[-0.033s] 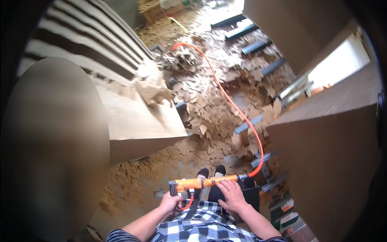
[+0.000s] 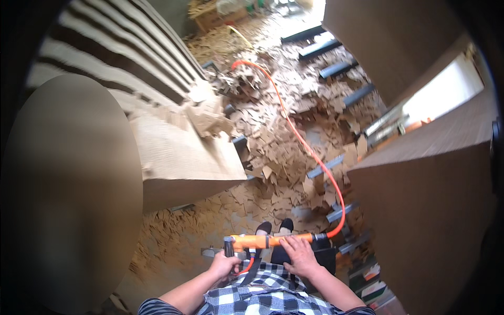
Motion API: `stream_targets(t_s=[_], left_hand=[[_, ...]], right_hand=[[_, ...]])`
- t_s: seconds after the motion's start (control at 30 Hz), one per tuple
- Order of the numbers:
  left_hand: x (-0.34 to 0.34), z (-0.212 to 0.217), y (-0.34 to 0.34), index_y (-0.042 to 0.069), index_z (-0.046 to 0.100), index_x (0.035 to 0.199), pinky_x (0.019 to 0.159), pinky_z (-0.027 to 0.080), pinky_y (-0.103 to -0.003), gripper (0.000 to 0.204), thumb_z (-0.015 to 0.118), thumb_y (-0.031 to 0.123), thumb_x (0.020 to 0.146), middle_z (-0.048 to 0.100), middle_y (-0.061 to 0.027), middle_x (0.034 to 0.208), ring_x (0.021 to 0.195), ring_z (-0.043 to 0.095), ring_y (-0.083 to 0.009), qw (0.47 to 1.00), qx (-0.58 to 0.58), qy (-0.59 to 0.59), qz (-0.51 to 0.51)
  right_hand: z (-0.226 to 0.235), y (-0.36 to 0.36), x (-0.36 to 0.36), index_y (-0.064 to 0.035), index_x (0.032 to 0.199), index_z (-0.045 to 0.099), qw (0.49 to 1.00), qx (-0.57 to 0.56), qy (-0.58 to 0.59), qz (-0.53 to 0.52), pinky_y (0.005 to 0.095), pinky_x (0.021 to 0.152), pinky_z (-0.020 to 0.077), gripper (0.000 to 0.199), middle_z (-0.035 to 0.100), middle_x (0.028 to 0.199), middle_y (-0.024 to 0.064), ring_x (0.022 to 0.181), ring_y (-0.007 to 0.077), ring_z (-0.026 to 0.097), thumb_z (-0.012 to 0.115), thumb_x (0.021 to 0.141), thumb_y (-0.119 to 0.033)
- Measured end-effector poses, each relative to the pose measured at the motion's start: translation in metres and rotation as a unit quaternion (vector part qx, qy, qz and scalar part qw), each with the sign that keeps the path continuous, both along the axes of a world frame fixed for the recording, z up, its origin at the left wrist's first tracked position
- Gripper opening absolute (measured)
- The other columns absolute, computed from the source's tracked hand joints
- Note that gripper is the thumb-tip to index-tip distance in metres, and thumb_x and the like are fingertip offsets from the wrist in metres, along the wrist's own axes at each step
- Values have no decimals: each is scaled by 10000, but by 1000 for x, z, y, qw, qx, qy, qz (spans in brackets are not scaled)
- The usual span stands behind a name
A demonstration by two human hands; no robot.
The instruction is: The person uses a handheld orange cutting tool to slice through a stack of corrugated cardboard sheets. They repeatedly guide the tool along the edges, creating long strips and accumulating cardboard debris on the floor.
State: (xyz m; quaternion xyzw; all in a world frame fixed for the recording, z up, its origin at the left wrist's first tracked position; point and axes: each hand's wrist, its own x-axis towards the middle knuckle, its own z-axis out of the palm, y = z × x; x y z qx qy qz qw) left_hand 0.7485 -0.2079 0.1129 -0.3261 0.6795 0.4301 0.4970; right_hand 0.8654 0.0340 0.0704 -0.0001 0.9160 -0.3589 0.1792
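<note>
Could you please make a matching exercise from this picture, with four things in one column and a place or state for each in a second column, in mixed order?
Things:
1. orange tool
2. orange hose
3. cardboard scraps
4. tall cardboard stack

Places or states:
A. scattered over the floor
B. standing at the person's right
C. held level by the left hand and right hand
D. running from the tool's right end away across the floor

Pairs: 1-C, 2-D, 3-A, 4-B
</note>
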Motion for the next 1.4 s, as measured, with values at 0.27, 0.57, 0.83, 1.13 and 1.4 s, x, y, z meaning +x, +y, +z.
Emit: stream_targets(t_s=[0.27,0.57,0.83,1.13,1.4], left_hand=[[-16,117,13,-13,557,885,490,467,-270,241,639,108,693,584,-65,639,515,575,-130,958,122,83,-245],[-50,189,39,-26,574,845,679,477,-370,268,614,176,673,613,-198,760,743,617,-317,809,253,298,-439],[-49,244,72,-29,567,829,710,471,-400,265,603,183,674,608,-226,759,784,612,-360,725,319,342,-506],[-74,304,127,-43,551,784,686,494,-391,209,542,135,676,605,-220,700,731,627,-346,716,323,451,-424],[-103,349,145,-72,512,824,482,478,-306,251,576,145,714,573,-126,610,504,595,-182,801,326,414,-284]], right_hand=[[40,-21,-10,-157,1268,390,987,-27,-161,-6,399,812,464,728,588,1012,163,939,327,581,710,619,-239],[52,-36,64,-44,1154,515,816,-362,-229,-387,265,825,422,561,602,981,45,912,127,560,781,666,-114],[115,18,22,-29,1055,561,888,-308,-219,-261,265,779,446,422,618,923,32,853,111,571,748,681,-82],[183,117,-23,-11,944,612,961,-229,-108,-110,264,727,472,268,636,857,18,787,94,583,711,697,-46],[276,142,-92,-20,830,587,966,-137,-122,-184,259,618,452,186,586,724,-4,659,87,534,677,670,-53]])
